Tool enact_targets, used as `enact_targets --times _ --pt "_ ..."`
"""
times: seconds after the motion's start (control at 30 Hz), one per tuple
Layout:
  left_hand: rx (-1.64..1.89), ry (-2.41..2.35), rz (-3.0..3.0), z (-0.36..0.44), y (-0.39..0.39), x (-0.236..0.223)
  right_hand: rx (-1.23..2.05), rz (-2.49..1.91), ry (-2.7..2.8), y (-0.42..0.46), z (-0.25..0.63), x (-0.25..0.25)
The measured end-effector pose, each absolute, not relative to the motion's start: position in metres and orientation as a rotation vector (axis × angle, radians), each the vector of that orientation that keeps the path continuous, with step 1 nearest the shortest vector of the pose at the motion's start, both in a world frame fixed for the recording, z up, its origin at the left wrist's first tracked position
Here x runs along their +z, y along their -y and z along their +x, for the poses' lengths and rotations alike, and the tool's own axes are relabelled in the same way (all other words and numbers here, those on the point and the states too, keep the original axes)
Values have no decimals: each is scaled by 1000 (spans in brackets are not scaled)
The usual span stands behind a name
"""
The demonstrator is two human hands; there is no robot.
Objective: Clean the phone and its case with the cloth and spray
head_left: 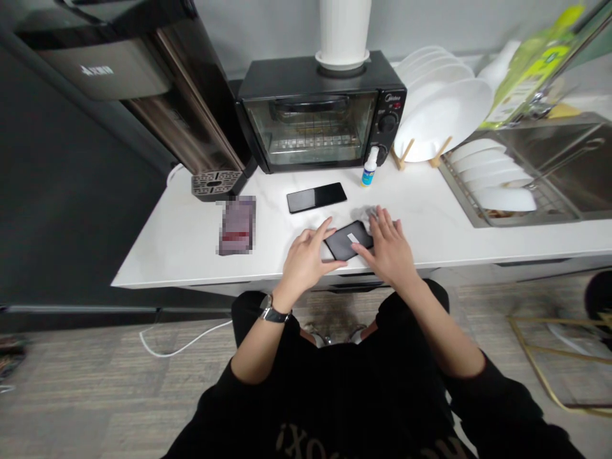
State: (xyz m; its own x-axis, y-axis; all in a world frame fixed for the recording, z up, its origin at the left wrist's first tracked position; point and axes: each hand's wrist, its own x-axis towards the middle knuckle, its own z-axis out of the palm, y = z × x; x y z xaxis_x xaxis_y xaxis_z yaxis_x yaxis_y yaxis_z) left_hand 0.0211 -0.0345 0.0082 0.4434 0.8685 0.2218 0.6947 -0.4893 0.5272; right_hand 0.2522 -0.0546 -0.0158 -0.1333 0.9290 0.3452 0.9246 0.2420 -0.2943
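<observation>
A dark smartphone (343, 240) lies on the counter between my hands, with a small white label-like patch on its face. My left hand (308, 252) grips its left end, thumb at the near edge and fingers at the far edge. Over the right end rests my right hand (391, 250), fingers stretched out and thumb touching the phone's face. A crumpled grey cloth (364, 214) sits by the right fingertips; whether they press on it is unclear. Farther back lies a second black phone (316, 197). A small spray bottle (368, 168) with a blue label stands upright.
A black toaster oven (315, 108) stands behind, with a white pot (344, 32) on top. To the left are a drink dispenser (191, 102) and a blurred-out purple item (238, 226). White plates (433, 115) stand racked beside a sink (564, 172) holding bowls (502, 185).
</observation>
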Motion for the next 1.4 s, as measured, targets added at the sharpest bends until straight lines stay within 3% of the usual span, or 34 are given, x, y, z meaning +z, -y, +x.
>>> enact_targets --times 0.2,0.5,0.77,0.97,1.1,1.27,1.4 --pt "598 -1468 2297 18 35 5 204 -1272 2376 87 197 -7" --pt "700 -1336 2333 22 35 8 -28 -1750 2045 53 263 -15" --pt "628 -1417 2315 17 35 5 185 -1332 2348 80 199 -7" --pt "693 -1341 2370 22 35 6 111 -1594 2203 57 260 -8" --pt "687 -1351 2363 22 35 6 84 -1631 2155 46 243 -9" --pt "633 -1408 2317 20 34 6 133 -1352 2356 70 203 -8" --pt "662 -1391 2320 22 35 7 71 -1463 2278 73 236 -12"
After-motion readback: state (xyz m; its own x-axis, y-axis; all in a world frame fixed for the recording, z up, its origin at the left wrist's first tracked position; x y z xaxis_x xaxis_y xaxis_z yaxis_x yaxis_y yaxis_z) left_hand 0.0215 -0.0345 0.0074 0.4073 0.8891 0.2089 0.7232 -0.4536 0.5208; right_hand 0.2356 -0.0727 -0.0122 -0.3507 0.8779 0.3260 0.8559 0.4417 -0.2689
